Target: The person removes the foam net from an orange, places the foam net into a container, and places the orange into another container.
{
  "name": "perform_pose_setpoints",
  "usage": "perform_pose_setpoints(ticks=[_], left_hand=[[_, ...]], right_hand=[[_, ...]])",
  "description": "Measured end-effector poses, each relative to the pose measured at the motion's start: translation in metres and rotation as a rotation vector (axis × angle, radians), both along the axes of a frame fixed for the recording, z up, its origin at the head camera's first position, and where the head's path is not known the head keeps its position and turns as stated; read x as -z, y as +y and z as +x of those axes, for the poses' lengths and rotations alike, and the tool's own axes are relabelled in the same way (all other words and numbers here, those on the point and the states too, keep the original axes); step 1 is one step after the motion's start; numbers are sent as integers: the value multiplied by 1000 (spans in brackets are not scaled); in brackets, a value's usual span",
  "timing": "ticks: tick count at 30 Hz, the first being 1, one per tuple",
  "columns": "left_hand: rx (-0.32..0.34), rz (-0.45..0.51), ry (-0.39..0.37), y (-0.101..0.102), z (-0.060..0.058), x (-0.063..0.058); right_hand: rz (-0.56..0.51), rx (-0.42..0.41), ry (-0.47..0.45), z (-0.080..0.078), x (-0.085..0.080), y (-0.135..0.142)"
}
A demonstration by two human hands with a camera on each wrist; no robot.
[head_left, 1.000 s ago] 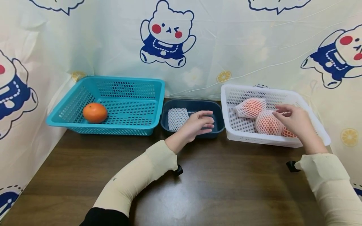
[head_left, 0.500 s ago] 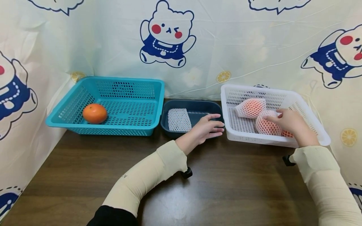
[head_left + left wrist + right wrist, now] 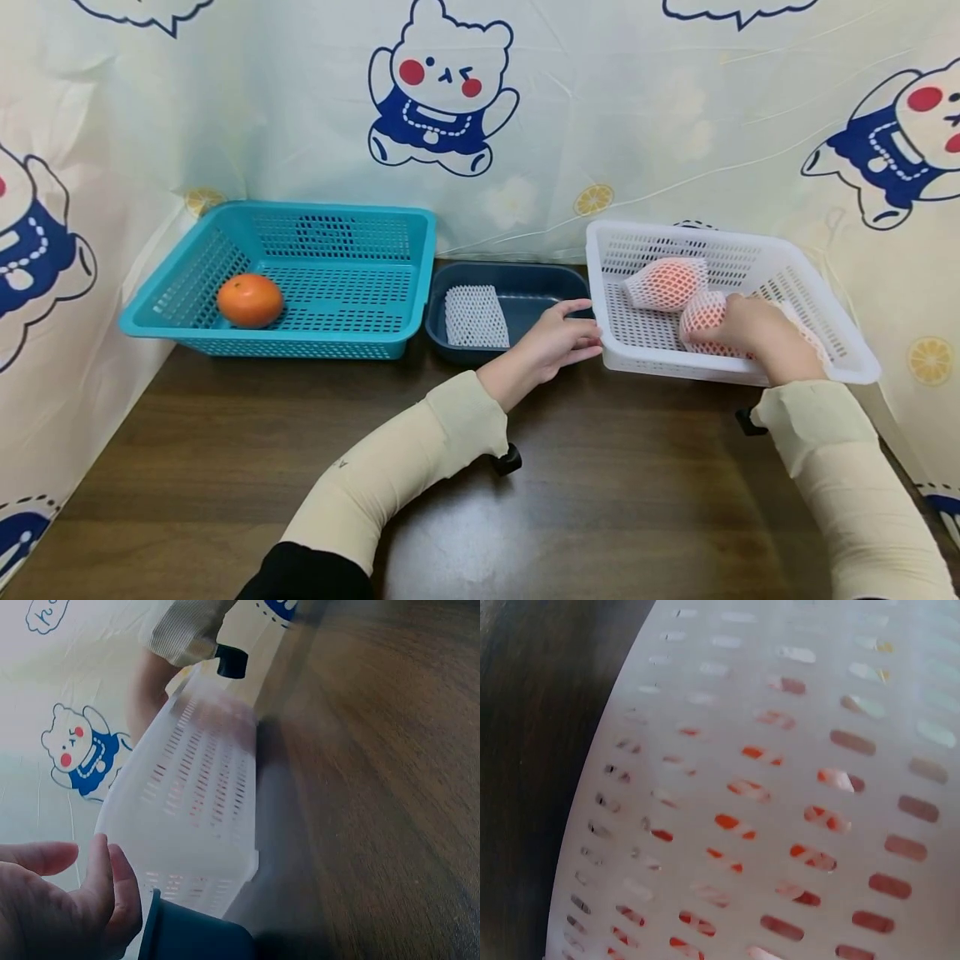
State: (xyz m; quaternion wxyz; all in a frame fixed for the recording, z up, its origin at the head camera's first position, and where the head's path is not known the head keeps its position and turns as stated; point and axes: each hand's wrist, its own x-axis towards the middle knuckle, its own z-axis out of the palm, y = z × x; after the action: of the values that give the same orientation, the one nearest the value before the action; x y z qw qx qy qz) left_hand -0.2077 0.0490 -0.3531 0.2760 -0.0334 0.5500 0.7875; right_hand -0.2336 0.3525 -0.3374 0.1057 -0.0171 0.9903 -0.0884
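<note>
In the head view a white basket (image 3: 645, 364) holds orange fruits in white foam net sleeves. My right hand (image 3: 765, 332) reaches down into it, its fingers curled on the middle netted fruit (image 3: 703, 317). Another netted fruit (image 3: 669, 283) lies behind to the left; the netted fruit at the right is mostly hidden under the hand. Through the basket's slots (image 3: 810, 855) the right wrist view shows bits of orange and hand. My left hand (image 3: 555, 340) has its fingers extended at the white basket's left rim, in the left wrist view too (image 3: 82, 900).
A teal basket (image 3: 300, 343) at the left holds one bare orange fruit (image 3: 251, 301). Between the baskets stands a dark blue tray (image 3: 547, 279) with an empty white foam net (image 3: 476, 317) in it. The brown table (image 3: 600, 500) extends in front; a printed curtain (image 3: 300, 100) hangs behind.
My right hand has moved left and down into the white basket, onto the middle netted fruit. The left hand has moved right, from over the blue tray to the white basket's rim.
</note>
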Motion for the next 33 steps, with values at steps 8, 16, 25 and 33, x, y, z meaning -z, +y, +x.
perform_pose_setpoints(ticks=[8,16,25,33], left_hand=[[-14,8,5,4,0,2],[-30,13,3,7,1,3],[-26,11,10,5,0,3],[-26,19,8,5,0,2]], right_hand=[[-16,18,-26,3,-4,-3],[-50,18,-23,7,-9,-1],[-92,18,29,13,-27,-2],[-119,-23,113,17,-36,-16]])
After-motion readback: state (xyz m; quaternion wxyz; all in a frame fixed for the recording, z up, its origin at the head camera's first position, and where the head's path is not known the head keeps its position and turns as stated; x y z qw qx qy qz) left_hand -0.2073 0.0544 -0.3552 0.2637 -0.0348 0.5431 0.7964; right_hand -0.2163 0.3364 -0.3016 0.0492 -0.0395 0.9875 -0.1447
